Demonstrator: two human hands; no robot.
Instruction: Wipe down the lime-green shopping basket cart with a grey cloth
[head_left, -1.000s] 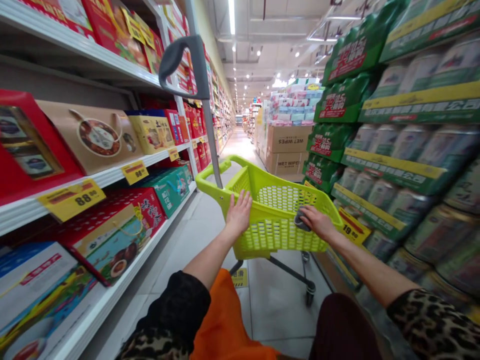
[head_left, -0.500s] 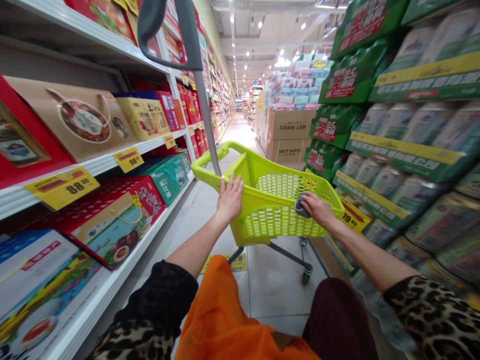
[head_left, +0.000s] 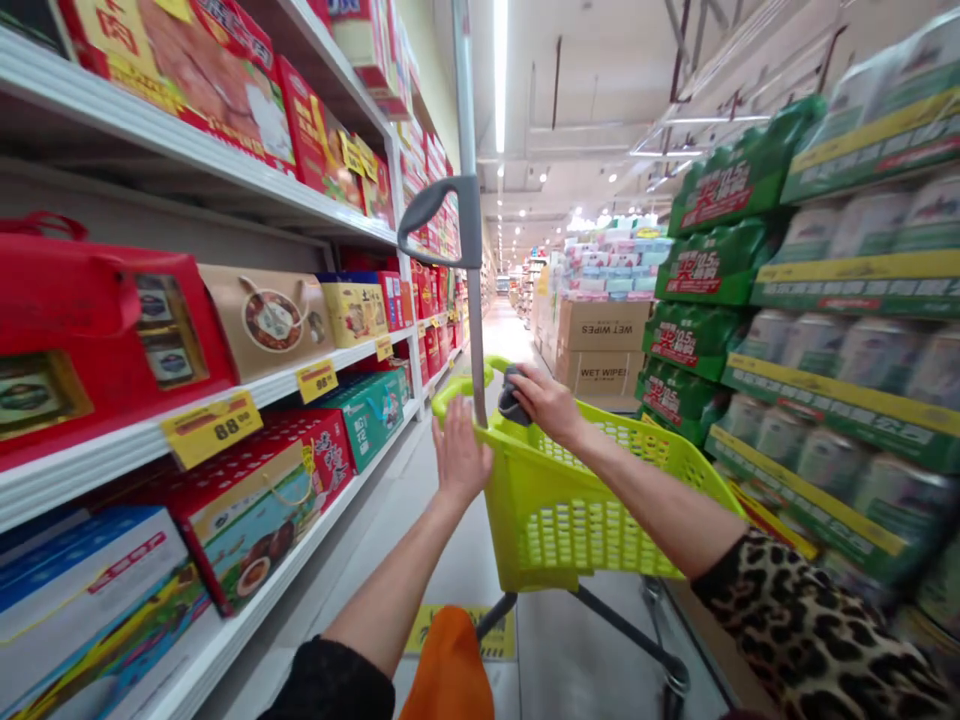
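A lime-green shopping cart [head_left: 525, 510] with perforated sides stands in front of me, a grey pole [head_left: 477, 330] with a dark grey handle [head_left: 469, 225] rising from its near-left corner. My left hand [head_left: 461, 458] lies against that corner below the pole, fingers stretched upward and thumb apart. In my right hand [head_left: 547, 405] is a bunched grey cloth [head_left: 514, 396], held at the basket's rear rim just right of the pole. My right forearm crosses over the basket and hides part of its inside.
Shelves with gift boxes [head_left: 262, 320] and yellow price tags [head_left: 214, 428] line the left. Stacked green drink packs [head_left: 694, 335] and can trays [head_left: 840, 400] rise close on the right. Wet-wipes cartons [head_left: 604, 350] stand beyond the cart. The aisle floor [head_left: 420, 500] is tiled.
My right hand has carried the grey cloth leftward from the basket's right side to its rear rim beside the pole. My left hand stays at the near corner. The view has tilted up.
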